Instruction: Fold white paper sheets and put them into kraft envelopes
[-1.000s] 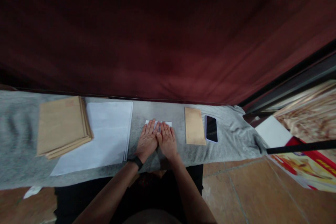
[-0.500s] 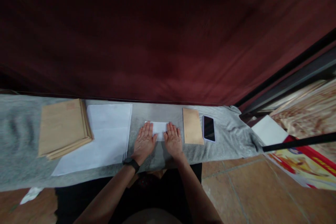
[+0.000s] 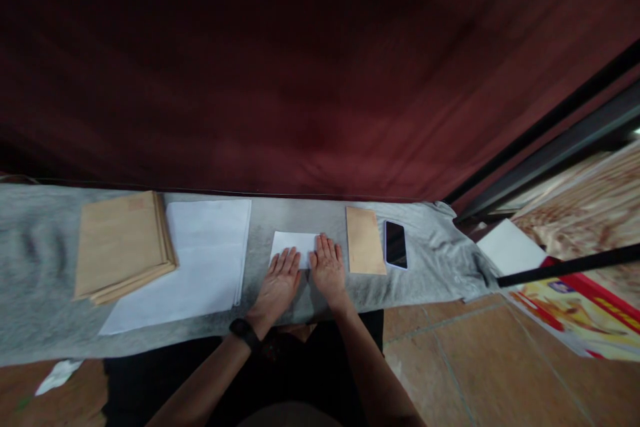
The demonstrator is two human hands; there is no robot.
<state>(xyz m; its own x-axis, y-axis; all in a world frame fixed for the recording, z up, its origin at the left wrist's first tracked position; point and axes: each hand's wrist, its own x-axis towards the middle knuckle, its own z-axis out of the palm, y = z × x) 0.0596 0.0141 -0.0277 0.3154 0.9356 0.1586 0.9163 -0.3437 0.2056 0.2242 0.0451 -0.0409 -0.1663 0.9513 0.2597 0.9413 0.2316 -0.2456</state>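
Observation:
A small white piece of paper (image 3: 299,241), seemingly folded, lies flat in front of me on the grey cloth. My left hand (image 3: 280,280) rests open with its fingertips on the paper's lower left part. Over its right edge lies my right hand (image 3: 329,271), also open, fingers stretched out flat. Part of the paper is hidden beneath both hands. To the right of them a brown envelope (image 3: 365,240) lies upright on the cloth. White paper sheets (image 3: 210,260) are spread to the left, with a stack of brown envelopes (image 3: 123,240) partly on top.
A phone (image 3: 396,245) lies right of the single envelope. Grey cloth (image 3: 430,267) covers the narrow surface, and a dark red panel (image 3: 320,113) rises behind it. At the right are dark metal bars (image 3: 575,265) and a colourful box (image 3: 585,310).
My left hand has slid down and toward me, uncovering the paper's upper left corner. The right hand stays almost in place on the paper's right edge.

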